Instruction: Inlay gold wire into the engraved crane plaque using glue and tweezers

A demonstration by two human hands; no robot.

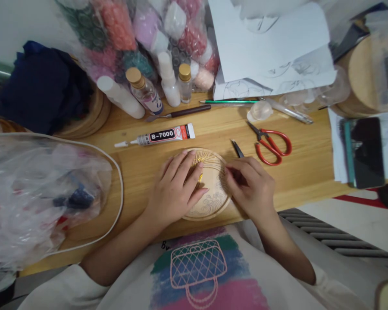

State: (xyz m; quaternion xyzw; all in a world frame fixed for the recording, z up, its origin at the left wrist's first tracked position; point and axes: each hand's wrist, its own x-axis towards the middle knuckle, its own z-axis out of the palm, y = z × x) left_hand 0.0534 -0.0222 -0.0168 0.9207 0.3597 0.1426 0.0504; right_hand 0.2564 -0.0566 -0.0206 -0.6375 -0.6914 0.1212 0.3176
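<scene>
A round wooden disc lies on the table in front of me, with fine wave-like lines drawn on its face. Gold wire follows the curved lines near its top, and a short gold piece shows by my left thumb. My left hand rests over the disc's left side, fingers stretched out and slightly spread. At the right rim, my right hand is closed in a pinch; what lies between its fingertips is hidden. Dark-tipped tweezers lie just above that hand, partly covered by it.
Red-handled scissors lie right of the disc, a B-7000 glue tube above left. Bottles, a dark-handled tool and a green pencil are behind. A white cable curves around plastic bags; a phone lies far right.
</scene>
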